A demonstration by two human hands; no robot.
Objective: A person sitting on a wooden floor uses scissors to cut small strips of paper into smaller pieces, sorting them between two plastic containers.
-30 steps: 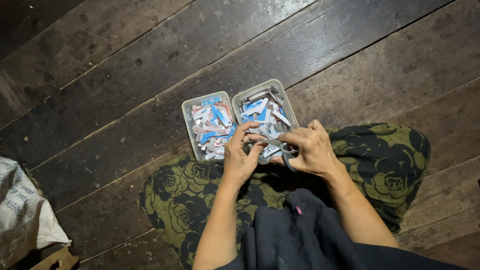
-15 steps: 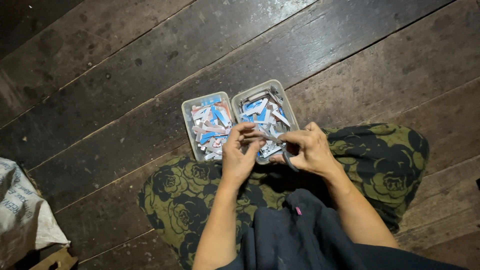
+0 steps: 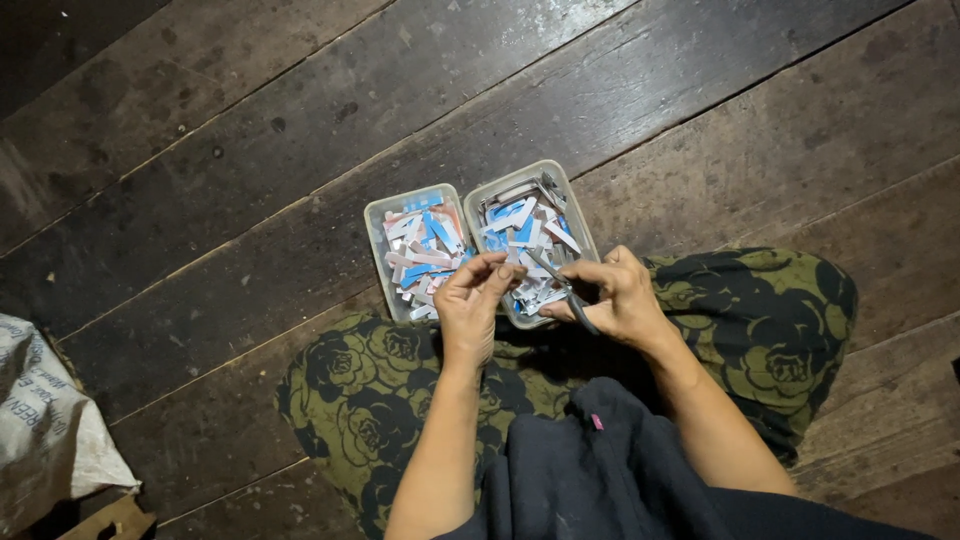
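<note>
A: What has changed since half a second ago?

B: Little. The left hand has lifted its fingertips slightly off the right-hand tub, and the scissors now angle more clearly toward it. Both tubs lie where they did.

A: What does each hand have?

B: The left hand's fingers are pinched shut, thumb against fingertips, apparently on a small piece; the piece itself is too small to make out. The right hand is curled closed around the scissors' handles, blades pointing up-left toward the pinch, just over the near edge of the right tub.

A: And the cut pieces?

B: Blue, white and pinkish paper strips fill both clear plastic tubs, the left tub touching the right one, side by side on the dark wooden floor.

A: How far along would you judge it?

B: Well advanced, I'd say: both tubs look nearly full. How much uncut stock remains I cannot tell; none shows.

A: Anything else about?

B: A green rose-patterned cloth across the lap, dark clothing below, and a white sack at the far left.
</note>
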